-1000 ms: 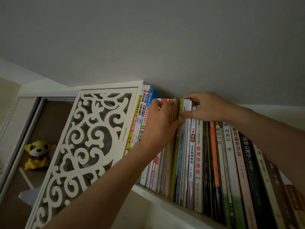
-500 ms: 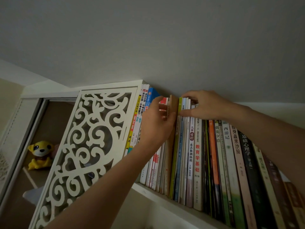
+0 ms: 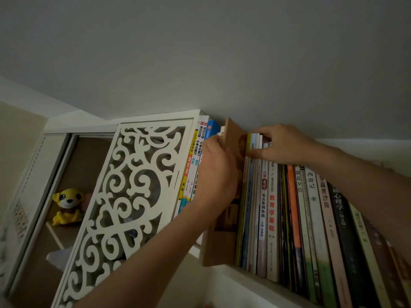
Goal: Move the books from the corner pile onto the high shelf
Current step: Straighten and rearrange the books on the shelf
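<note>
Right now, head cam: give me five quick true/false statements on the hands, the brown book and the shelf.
1. The left hand grips the brown book. True.
2. The brown book sits flush with the row. False: it sticks out past the neighbouring spines, its lower corner hanging over the shelf edge.
3. The right hand rests at the tops of the books beside the green-spined book. True.
4. The yellow plush toy sits among the books on the shelf. False: it sits in the compartment left of the carved white panel.
5. The orange-spined book stands left of the brown book. False: it stands to its right.
</note>
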Action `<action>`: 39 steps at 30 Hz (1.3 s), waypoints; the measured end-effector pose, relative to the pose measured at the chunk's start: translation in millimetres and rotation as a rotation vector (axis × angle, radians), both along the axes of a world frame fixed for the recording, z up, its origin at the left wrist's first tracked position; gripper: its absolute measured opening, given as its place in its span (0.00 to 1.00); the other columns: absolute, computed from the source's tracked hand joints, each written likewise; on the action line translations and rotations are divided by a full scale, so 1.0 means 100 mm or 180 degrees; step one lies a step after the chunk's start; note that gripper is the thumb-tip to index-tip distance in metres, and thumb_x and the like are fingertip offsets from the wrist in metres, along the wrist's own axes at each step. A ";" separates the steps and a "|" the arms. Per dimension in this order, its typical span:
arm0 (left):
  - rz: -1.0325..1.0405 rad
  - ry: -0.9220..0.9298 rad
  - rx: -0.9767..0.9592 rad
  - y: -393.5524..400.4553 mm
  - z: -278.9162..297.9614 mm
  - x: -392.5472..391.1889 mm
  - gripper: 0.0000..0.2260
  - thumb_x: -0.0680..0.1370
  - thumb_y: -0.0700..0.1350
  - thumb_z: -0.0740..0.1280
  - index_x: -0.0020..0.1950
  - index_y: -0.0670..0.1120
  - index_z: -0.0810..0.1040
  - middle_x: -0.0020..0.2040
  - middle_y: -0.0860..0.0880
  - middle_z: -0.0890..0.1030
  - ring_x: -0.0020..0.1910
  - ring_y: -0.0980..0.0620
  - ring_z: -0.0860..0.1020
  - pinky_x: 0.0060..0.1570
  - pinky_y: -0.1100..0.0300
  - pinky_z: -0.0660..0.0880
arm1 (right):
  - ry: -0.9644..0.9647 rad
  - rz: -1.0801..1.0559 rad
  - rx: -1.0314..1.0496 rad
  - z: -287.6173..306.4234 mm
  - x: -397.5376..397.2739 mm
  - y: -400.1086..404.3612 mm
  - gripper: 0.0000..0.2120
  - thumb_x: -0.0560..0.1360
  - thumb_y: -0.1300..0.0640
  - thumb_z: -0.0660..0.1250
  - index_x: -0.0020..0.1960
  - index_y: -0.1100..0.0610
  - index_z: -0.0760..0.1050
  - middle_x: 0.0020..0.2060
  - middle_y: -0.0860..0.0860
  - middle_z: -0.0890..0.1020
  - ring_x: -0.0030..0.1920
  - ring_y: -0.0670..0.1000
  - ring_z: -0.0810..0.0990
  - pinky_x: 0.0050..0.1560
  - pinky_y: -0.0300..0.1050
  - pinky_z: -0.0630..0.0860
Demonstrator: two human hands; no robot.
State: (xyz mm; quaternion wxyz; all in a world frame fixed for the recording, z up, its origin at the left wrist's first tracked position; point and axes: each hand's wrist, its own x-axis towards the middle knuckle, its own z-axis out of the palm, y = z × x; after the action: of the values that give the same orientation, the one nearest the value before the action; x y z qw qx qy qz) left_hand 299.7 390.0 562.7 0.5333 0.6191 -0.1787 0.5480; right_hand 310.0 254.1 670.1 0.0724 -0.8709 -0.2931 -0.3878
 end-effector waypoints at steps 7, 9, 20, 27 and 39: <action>0.0256 0.0584 0.0633 0.04 -0.67 -0.09 0.16 0.77 0.51 0.67 0.57 0.57 0.61 0.55 0.60 0.73 0.48 0.59 0.76 0.42 0.67 0.76 | 0.0070 -0.0037 -0.0053 0.02 0.02 0.00 0.22 0.72 0.48 0.72 0.63 0.52 0.75 0.51 0.50 0.82 0.47 0.48 0.81 0.42 0.37 0.74; 0.0334 0.0650 0.0687 0.05 -0.78 -0.10 0.13 0.79 0.52 0.64 0.54 0.57 0.60 0.57 0.58 0.73 0.46 0.58 0.77 0.41 0.65 0.78 | 0.0042 -0.0059 -0.0087 0.02 0.03 0.00 0.20 0.72 0.48 0.72 0.61 0.52 0.76 0.49 0.51 0.82 0.45 0.49 0.81 0.42 0.38 0.76; 0.0236 0.0670 0.0692 0.38 -0.88 -0.53 0.10 0.81 0.48 0.60 0.60 0.52 0.61 0.51 0.54 0.80 0.42 0.60 0.81 0.36 0.64 0.80 | 0.0032 -0.0101 -0.0061 -0.02 0.03 0.00 0.18 0.71 0.45 0.72 0.57 0.51 0.78 0.50 0.50 0.82 0.48 0.51 0.80 0.52 0.49 0.79; 0.0348 0.0746 0.0407 0.85 -0.91 -0.84 0.13 0.79 0.47 0.64 0.60 0.53 0.64 0.45 0.56 0.78 0.39 0.66 0.79 0.29 0.69 0.76 | 0.0001 -0.0446 -0.0221 -0.10 -0.04 0.04 0.17 0.75 0.44 0.65 0.61 0.49 0.73 0.52 0.49 0.80 0.49 0.51 0.78 0.50 0.47 0.76; 0.0011 0.0882 0.0105 1.05 -1.02 -0.95 0.11 0.76 0.49 0.67 0.54 0.58 0.68 0.48 0.53 0.81 0.43 0.62 0.81 0.38 0.60 0.81 | 0.0311 -0.0862 -0.0429 0.02 -0.16 -0.01 0.40 0.58 0.42 0.81 0.62 0.55 0.68 0.56 0.52 0.79 0.52 0.53 0.79 0.52 0.50 0.77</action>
State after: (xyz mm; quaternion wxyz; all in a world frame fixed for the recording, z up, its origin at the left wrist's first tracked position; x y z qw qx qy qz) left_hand 204.4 494.6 460.4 0.5417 0.6979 -0.1113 0.4552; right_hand 293.8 252.6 672.1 -0.0249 -0.9232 -0.1945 -0.3307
